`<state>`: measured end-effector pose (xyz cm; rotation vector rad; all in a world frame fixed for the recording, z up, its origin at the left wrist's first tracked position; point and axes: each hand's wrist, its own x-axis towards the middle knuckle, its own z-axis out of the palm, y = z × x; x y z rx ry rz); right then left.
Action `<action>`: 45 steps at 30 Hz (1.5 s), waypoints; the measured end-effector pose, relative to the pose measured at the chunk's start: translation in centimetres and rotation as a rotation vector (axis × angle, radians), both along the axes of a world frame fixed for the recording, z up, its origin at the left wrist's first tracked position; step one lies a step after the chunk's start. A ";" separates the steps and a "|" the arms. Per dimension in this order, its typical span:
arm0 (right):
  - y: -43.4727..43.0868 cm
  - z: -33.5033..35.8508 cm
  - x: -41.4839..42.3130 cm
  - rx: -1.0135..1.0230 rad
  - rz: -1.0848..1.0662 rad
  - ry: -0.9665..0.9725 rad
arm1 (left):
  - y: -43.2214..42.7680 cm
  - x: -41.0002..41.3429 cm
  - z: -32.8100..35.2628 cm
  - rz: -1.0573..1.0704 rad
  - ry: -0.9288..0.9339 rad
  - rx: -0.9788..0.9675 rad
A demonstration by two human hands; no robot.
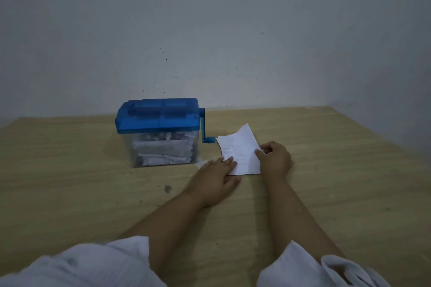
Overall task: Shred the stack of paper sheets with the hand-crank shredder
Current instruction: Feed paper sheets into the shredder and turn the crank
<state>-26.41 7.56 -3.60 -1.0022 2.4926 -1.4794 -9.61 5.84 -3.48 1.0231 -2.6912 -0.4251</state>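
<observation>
The wooden worktop carries everything, pushed up against a plain wall. On it, at about ten o'clock from the hands, stands the hand-crank shredder, with a blue lid on a clear bin. The bin is packed nearly to the lid with white shreds, so a good share of the shredding looks done already.

The paper lies flat on the worktop at about four o'clock from the shredder, just beside it, its far corner curling up. I cannot tell whether it is one sheet or a thin stack. None of it is in the feed slot yet.

The left hand lies flat, fingers straight, with the fingertips resting on the paper's near-left edge at about seven o'clock. The right hand is curled at the paper's three o'clock edge, thumb on top, apparently pinching it.

The crank hangs down the shredder's right side, with neither hand on it.

What seems left is to lift this paper, feed it into the slot and turn the crank.
</observation>
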 end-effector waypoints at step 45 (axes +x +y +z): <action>-1.7 13.7 10.4 -0.414 0.337 -0.509 | -3.0 8.9 12.4 0.157 0.943 0.356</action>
